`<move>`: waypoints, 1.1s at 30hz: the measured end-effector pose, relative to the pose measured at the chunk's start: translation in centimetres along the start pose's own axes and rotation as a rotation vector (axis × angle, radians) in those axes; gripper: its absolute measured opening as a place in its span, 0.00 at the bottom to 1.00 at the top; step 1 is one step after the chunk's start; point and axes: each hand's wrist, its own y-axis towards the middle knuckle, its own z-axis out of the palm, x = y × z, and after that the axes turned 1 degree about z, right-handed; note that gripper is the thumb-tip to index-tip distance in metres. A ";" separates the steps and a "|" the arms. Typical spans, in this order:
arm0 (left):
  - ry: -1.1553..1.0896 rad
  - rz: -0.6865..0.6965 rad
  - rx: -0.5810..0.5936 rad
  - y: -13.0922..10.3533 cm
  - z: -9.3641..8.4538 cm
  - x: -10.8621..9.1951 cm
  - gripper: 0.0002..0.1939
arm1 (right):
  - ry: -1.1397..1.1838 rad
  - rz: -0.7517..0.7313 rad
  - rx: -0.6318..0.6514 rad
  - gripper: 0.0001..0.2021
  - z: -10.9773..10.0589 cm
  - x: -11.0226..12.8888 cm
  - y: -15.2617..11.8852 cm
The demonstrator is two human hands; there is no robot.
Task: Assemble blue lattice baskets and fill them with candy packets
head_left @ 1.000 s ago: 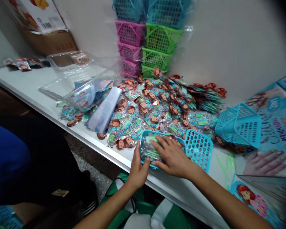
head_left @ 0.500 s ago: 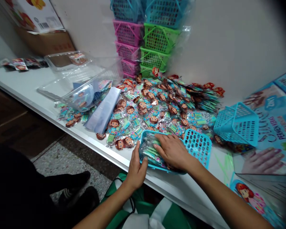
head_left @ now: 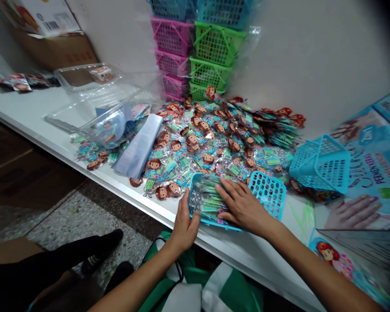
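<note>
- Lower centre: left hand (head_left: 185, 227), fingers grasping basket (head_left: 214, 223); right hand (head_left: 247, 212), fingers spread, released, on packets (head_left: 209, 197).
- Step: apparently levelling packets; next move calls for steady basket.

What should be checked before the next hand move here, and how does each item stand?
1. Left hand against the blue basket: ok, at its near-left corner.
2. Right hand on the packets in the basket: ok, fingers spread over them.
3. Perforated blue panel off the opening: ok, to the basket's right.
4. All packets below the rim: cannot tell, the right hand covers some.
5. Second blue basket apart from both hands: ok, farther right.
</note>
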 end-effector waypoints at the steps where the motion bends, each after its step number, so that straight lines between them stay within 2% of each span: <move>1: 0.005 -0.002 -0.007 0.0 0.0 0.0 0.33 | 0.008 -0.002 0.004 0.36 -0.1 0.1 0.0; 5: 0.001 -0.016 -0.006 0.0 -0.2 -0.1 0.31 | 0.097 0.035 0.001 0.39 -1.3 0.8 0.4; 8: -0.040 -0.034 0.006 0.0 -0.4 -0.3 0.30 | 0.073 0.143 -0.006 0.35 -2.1 0.9 1.0; 10: -0.044 -0.038 -0.002 -0.1 -0.5 -0.4 0.32 | 0.018 0.179 0.002 0.32 -2.2 0.9 1.3; 13: 0.012 -0.029 -0.016 -0.1 -0.3 -0.4 0.36 | 0.007 0.119 0.034 0.29 -1.9 1.4 1.4; 15: 0.049 -0.014 -0.023 -0.1 -0.1 -0.3 0.35 | 0.022 0.108 0.028 0.26 -1.6 1.8 1.1; 19: 0.069 0.019 -0.048 0.0 0.2 -0.1 0.32 | 0.077 0.166 -0.018 0.30 -1.6 2.3 0.7; 23: 0.122 0.039 -0.041 0.2 0.2 -0.4 0.32 | 0.054 0.262 0.034 0.28 -2.4 2.0 2.0; 27: 0.220 0.075 -0.014 0.3 0.0 -0.7 0.32 | 0.058 0.201 0.019 0.25 -2.9 1.5 3.2; 30: 0.210 0.075 0.030 0.3 -0.2 -0.6 0.33 | 0.134 0.145 0.004 0.26 -2.2 1.6 3.0; 33: 0.169 0.079 0.038 0.3 -0.3 -0.3 0.33 | 0.110 0.178 0.029 0.26 -1.2 2.2 2.7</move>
